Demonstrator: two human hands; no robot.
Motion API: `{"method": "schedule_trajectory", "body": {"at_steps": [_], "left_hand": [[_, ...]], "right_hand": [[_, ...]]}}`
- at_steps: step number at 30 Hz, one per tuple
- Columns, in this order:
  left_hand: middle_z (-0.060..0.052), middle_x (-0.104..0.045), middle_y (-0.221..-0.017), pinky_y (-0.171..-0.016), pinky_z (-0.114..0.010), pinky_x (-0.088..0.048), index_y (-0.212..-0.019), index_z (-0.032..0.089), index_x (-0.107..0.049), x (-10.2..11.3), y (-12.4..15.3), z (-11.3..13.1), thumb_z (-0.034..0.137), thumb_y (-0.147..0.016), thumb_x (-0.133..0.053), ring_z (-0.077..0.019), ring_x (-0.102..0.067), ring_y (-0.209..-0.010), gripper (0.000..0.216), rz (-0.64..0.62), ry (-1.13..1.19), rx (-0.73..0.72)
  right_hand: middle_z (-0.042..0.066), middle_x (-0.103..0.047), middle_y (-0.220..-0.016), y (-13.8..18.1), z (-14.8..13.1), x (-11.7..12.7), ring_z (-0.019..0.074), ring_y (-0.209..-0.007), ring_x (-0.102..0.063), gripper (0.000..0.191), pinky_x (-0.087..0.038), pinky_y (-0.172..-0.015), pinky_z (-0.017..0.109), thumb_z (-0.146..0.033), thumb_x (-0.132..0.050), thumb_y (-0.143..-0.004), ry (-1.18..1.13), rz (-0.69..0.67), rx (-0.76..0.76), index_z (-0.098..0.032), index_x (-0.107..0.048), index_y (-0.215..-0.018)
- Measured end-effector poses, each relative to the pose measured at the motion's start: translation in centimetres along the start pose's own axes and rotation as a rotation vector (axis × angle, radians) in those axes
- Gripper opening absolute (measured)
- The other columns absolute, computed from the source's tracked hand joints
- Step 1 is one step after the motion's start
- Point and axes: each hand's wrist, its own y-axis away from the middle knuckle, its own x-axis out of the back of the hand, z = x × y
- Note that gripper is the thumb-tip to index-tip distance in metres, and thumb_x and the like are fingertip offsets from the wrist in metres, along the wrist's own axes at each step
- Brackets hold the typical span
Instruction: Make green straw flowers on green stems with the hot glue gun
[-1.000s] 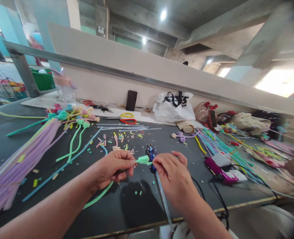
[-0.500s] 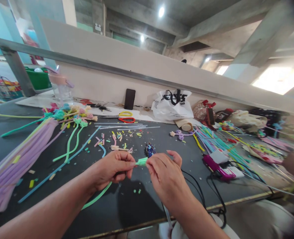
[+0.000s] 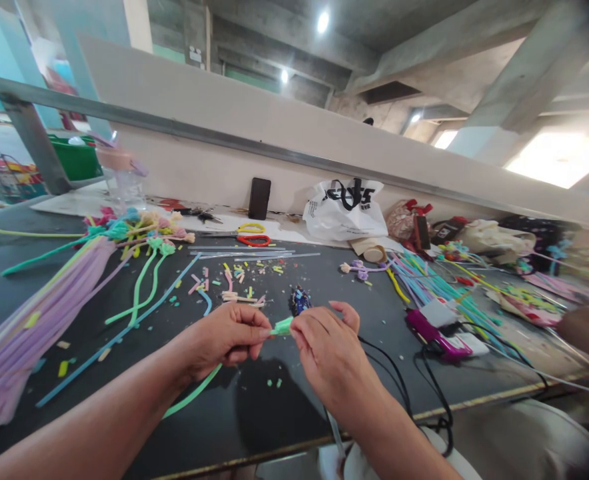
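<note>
Between my two hands is a light green fuzzy stem, like a pipe cleaner, with a bunched green piece at its end. My left hand pinches the stem just left of the bunch. A long green tail hangs from beneath that hand toward the table's front. The fingers of my right hand close on the bunch from the right and hide part of it. Just behind the right hand lies a dark blue glittery object, whose kind I cannot make out. Small cut pieces lie scattered beyond my hands.
Red-and-yellow scissors and a dark phone are at the back. Purple stems lie left. On the right are a white bag, a magenta device with black cables, and another person's blurred hand.
My right hand has shifted very slightly left with the green bunch. My left hand keeps its pinch in nearly the same place.
</note>
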Motion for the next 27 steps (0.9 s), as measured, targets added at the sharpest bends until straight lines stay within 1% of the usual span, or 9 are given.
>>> {"method": "schedule_trajectory", "body": {"at_steps": [10, 14, 18, 22, 25, 27], "left_hand": [[0.003, -0.053, -0.046, -0.035, -0.018, -0.008, -0.073, 0.014, -0.059, 0.0, 0.2, 0.4, 0.028, -0.068, -0.067, -0.0015, -0.026, -0.031, 0.017, -0.003, 0.011, 0.043], [0.002, -0.054, -0.049, -0.035, -0.018, -0.007, -0.074, 0.013, -0.059, 0.1, 0.3, 0.5, 0.028, -0.070, -0.067, -0.0007, -0.026, -0.031, 0.017, -0.032, 0.060, 0.061], [0.002, -0.054, -0.050, -0.034, -0.017, -0.007, -0.074, 0.013, -0.058, 0.2, 0.4, 0.5, 0.026, -0.072, -0.065, -0.0003, -0.027, -0.031, 0.015, -0.054, 0.106, 0.074], [0.002, -0.053, -0.051, -0.034, -0.016, -0.007, -0.073, 0.013, -0.057, 0.2, 0.4, 0.6, 0.024, -0.073, -0.064, 0.0001, -0.027, -0.032, 0.013, -0.065, 0.137, 0.081], [0.002, -0.053, -0.051, -0.034, -0.016, -0.008, -0.073, 0.013, -0.057, 0.1, 0.4, 0.7, 0.023, -0.073, -0.063, 0.0000, -0.027, -0.032, 0.012, -0.064, 0.138, 0.077], [0.002, -0.053, -0.050, -0.034, -0.016, -0.008, -0.073, 0.013, -0.057, 0.0, 0.4, 0.7, 0.023, -0.073, -0.063, -0.0001, -0.027, -0.032, 0.012, -0.052, 0.137, 0.080]], "right_hand": [[0.001, -0.063, -0.079, 0.0, 0.1, 0.0, 0.0153, -0.078, -0.056, 0.019, -0.023, -0.092, 0.038, -0.009, -0.045, -0.085, -0.028, -0.035, 0.027, -0.019, -0.059, -0.080], [0.000, -0.063, -0.077, -0.2, 0.0, 0.1, 0.0150, -0.077, -0.056, 0.016, -0.023, -0.091, 0.037, -0.011, -0.047, -0.086, -0.048, -0.021, -0.002, -0.020, -0.058, -0.079], [0.000, -0.062, -0.077, -0.5, -0.2, 0.5, 0.0157, -0.080, -0.056, 0.010, -0.027, -0.086, 0.035, -0.014, -0.051, -0.084, -0.066, 0.006, -0.009, -0.020, -0.056, -0.078], [0.003, -0.059, -0.086, -0.5, -0.2, 1.0, 0.0182, -0.088, -0.054, 0.007, -0.030, -0.084, 0.035, -0.014, -0.054, -0.080, -0.123, 0.036, -0.021, -0.021, -0.055, -0.082], [0.007, -0.057, -0.099, -0.4, 0.0, 1.1, 0.0208, -0.100, -0.051, 0.016, -0.033, -0.086, 0.036, -0.012, -0.054, -0.077, -0.195, 0.049, -0.054, -0.020, -0.051, -0.090], [0.008, -0.057, -0.104, -0.4, 0.1, 1.0, 0.0208, -0.104, -0.051, 0.020, -0.034, -0.087, 0.036, -0.012, -0.053, -0.076, -0.243, 0.027, -0.083, -0.020, -0.050, -0.095]]}}
